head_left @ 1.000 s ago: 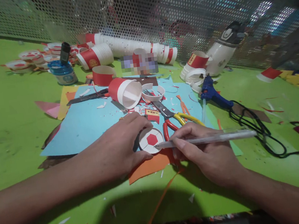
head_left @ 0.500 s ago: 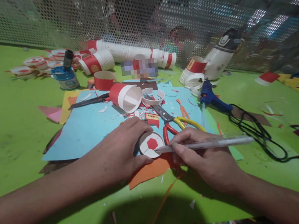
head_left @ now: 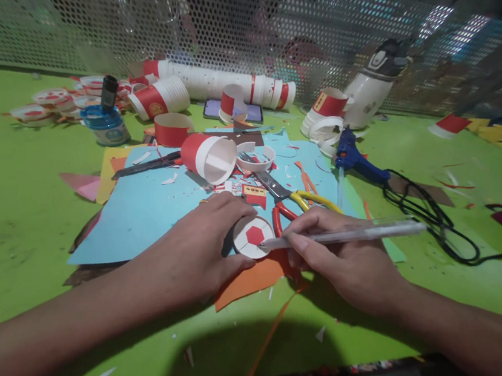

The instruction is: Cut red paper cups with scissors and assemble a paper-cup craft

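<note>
A round white paper disc, possibly a cup base, bears a red hexagon in its middle and thin lines running outward. My left hand grips its left edge between thumb and fingers. In my right hand is a clear-barrelled pen, its tip touching the disc just below the hexagon. Scissors with red and yellow handles lie just beyond the disc. Orange paper lies beneath my hands, and a cut red-and-white paper cup rests on its side further back.
Light-blue paper covers the middle, with scraps on it. A blue glue gun with a looped black cord lies right. Stacked paper cups, a blue jar and a phone stand or lie near the perforated metal screen.
The whole view has shifted slightly, so things sit a little higher. Both hands keep their hold, and the pen tip stays on the disc near the hexagon.
</note>
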Demonstrator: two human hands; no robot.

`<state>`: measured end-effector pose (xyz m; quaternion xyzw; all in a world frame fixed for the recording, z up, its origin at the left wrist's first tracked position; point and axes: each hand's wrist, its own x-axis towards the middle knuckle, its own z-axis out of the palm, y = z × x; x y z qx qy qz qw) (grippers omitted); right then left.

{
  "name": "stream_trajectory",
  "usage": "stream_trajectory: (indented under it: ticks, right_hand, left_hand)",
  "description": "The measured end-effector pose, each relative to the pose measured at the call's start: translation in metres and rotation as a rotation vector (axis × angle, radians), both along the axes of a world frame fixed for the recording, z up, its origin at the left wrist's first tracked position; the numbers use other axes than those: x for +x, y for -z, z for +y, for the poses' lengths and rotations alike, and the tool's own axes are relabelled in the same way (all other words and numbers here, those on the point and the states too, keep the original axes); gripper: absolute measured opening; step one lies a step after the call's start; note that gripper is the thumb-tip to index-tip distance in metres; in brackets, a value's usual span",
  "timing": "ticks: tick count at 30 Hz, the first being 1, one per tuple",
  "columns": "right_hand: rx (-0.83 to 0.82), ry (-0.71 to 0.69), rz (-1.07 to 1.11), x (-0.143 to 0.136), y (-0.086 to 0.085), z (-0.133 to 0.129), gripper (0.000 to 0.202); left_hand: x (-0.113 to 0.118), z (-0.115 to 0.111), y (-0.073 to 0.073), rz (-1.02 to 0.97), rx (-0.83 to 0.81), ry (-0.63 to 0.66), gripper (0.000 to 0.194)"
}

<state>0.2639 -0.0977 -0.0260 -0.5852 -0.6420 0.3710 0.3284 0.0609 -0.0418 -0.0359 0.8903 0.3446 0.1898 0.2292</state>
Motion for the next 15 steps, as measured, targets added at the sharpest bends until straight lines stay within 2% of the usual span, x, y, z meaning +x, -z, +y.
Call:
stream_trajectory:
  ticks: [15]
  right_hand:
    - [0.024,-0.027,-0.013,0.0015,-0.0008,-0.0017,0.013]
  left_hand:
    - [-0.0003,-0.0003,-0.0003,0.005,0.000,0.011,0.039]
